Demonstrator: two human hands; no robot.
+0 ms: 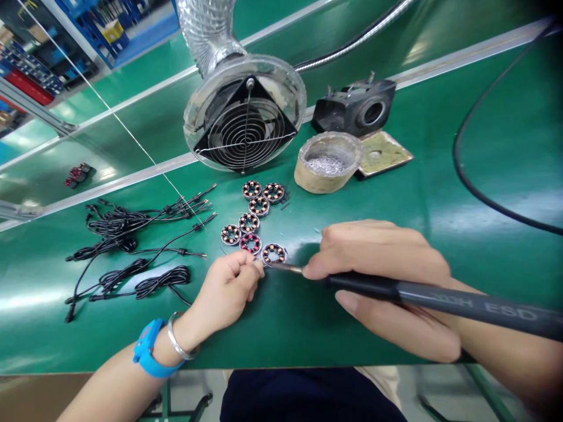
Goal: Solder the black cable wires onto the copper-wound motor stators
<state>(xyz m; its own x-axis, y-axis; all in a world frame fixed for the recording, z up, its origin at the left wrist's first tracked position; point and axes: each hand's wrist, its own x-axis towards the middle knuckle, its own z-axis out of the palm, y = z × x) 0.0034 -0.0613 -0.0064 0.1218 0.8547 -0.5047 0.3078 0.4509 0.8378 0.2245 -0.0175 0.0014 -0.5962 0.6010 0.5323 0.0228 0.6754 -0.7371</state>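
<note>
My right hand [382, 281] grips a grey and black soldering iron [440, 299], marked ESD, with its tip pointing left. That tip meets the near edge of a ring-shaped motor stator [274, 254] wound with copper coils. My left hand [231, 287] is closed in a pinch at the stator's left side, on what looks like a thin wire, mostly hidden by the fingertips. From the left, a black cable [178, 293] runs in under that wrist. Just beyond the fingers lie a stator with red coils [250, 243] and several copper-coil stators [248, 223].
Coiled black cables [127, 223] with bared ends lie at left. A round fume extractor fan [246, 129] stands behind the stators. Right of it are a tub of solder scraps [328, 164], a sponge tray [382, 153] and a black iron holder [356, 108]. A black cord [466, 176] loops at right.
</note>
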